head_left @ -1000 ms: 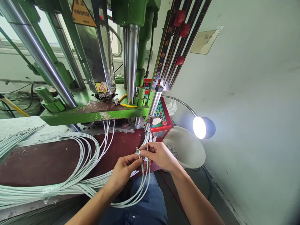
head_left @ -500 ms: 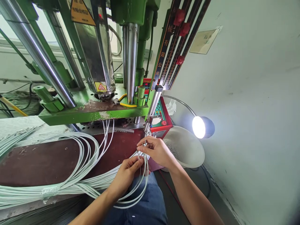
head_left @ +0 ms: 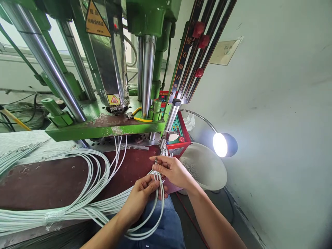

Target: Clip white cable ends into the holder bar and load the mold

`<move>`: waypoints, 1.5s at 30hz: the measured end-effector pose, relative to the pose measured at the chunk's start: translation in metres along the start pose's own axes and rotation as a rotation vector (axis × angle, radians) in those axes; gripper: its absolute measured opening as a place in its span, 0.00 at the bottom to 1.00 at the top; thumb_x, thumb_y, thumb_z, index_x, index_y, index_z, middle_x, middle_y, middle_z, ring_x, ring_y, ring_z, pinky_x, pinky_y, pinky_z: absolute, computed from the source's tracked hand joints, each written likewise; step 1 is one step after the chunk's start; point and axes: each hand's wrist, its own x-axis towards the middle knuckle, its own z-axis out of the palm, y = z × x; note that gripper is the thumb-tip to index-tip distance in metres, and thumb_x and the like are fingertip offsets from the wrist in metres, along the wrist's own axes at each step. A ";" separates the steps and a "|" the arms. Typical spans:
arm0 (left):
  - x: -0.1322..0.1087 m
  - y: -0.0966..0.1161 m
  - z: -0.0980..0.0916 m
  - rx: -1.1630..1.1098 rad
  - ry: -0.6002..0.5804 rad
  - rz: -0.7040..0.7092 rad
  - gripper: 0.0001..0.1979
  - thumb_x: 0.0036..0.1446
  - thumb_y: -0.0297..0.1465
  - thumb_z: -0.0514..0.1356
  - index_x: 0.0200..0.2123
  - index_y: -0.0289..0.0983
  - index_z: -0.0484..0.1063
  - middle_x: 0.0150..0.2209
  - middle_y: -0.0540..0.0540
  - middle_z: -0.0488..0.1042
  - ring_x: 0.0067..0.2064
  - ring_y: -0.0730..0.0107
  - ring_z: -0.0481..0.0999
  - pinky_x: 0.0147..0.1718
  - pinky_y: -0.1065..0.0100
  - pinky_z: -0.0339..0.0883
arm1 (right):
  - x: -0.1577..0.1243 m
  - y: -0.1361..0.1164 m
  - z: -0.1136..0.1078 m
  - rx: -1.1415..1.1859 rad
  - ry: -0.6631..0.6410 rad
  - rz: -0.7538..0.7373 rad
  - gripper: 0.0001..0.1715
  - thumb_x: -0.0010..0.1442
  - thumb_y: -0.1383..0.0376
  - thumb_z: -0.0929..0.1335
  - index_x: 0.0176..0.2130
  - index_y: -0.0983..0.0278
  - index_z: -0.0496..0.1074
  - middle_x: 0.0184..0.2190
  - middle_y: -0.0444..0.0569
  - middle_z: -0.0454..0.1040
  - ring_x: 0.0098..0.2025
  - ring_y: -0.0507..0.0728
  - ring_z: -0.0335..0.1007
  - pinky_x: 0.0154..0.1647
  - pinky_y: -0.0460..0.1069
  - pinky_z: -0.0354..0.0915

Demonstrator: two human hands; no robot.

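My left hand [head_left: 145, 188] is closed round several pale cables [head_left: 160, 204], thumb on top, a little below their ends. Just above it, my right hand [head_left: 169, 169] pinches the small metal-looking tips of the cables between thumb and fingers. From the hands the cables loop down over my lap and back to the left. A long bundle of pale cables [head_left: 75, 204], bound with clear wrap, lies along the dark red-brown table [head_left: 49, 183]. A few cable ends run under the green plate of the machine.
A green press [head_left: 114, 130] with steel columns stands ahead. Yellow-handled pliers [head_left: 142, 119] lie on its plate. To the right are a red control box [head_left: 183, 133], a lit lamp [head_left: 220, 144] and a white bin [head_left: 210, 173] holding scraps. Another cable bundle [head_left: 19, 155] lies far left.
My right hand has shifted slightly left over the cable tips, which now stand closer together. My left hand stays round the cables. The whole view has tilted up a little.
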 end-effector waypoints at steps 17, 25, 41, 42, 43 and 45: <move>-0.010 -0.022 0.004 -0.156 0.005 -0.044 0.12 0.54 0.39 0.64 0.30 0.36 0.69 0.20 0.48 0.73 0.16 0.74 0.68 0.18 0.72 0.62 | 0.007 0.010 0.001 -0.033 -0.028 -0.053 0.23 0.58 0.59 0.71 0.52 0.63 0.74 0.32 0.44 0.74 0.32 0.50 0.67 0.35 0.46 0.64; -0.008 -0.021 0.006 -0.196 0.106 0.013 0.16 0.54 0.42 0.64 0.26 0.35 0.68 0.23 0.47 0.75 0.18 0.73 0.70 0.19 0.71 0.64 | 0.003 0.005 0.007 -0.055 0.046 -0.082 0.21 0.57 0.60 0.72 0.50 0.61 0.74 0.43 0.49 0.79 0.44 0.56 0.76 0.46 0.52 0.71; -0.005 -0.016 -0.003 -0.242 0.009 -0.038 0.13 0.55 0.39 0.63 0.32 0.34 0.72 0.21 0.47 0.74 0.19 0.71 0.71 0.21 0.70 0.65 | 0.001 -0.004 0.001 -0.129 -0.144 -0.149 0.27 0.62 0.65 0.68 0.60 0.58 0.68 0.55 0.51 0.73 0.55 0.59 0.71 0.53 0.55 0.71; -0.005 -0.017 -0.003 -0.259 0.031 -0.023 0.13 0.55 0.39 0.63 0.31 0.34 0.72 0.22 0.46 0.75 0.20 0.70 0.72 0.22 0.69 0.66 | 0.001 -0.004 0.001 -0.159 -0.179 -0.144 0.26 0.62 0.65 0.67 0.60 0.58 0.68 0.54 0.50 0.74 0.54 0.59 0.73 0.54 0.55 0.70; -0.005 -0.017 -0.004 -0.278 0.053 -0.007 0.13 0.55 0.39 0.64 0.30 0.34 0.72 0.23 0.46 0.76 0.21 0.69 0.73 0.24 0.69 0.67 | 0.002 -0.004 0.001 -0.193 -0.195 -0.134 0.25 0.62 0.65 0.68 0.59 0.59 0.70 0.53 0.50 0.75 0.52 0.58 0.74 0.54 0.55 0.70; -0.006 -0.018 -0.005 -0.309 0.079 0.014 0.13 0.54 0.40 0.64 0.30 0.34 0.72 0.25 0.45 0.77 0.24 0.68 0.75 0.26 0.67 0.69 | 0.003 -0.002 0.003 -0.254 -0.186 -0.112 0.21 0.61 0.65 0.68 0.54 0.60 0.74 0.51 0.49 0.77 0.50 0.58 0.75 0.54 0.54 0.70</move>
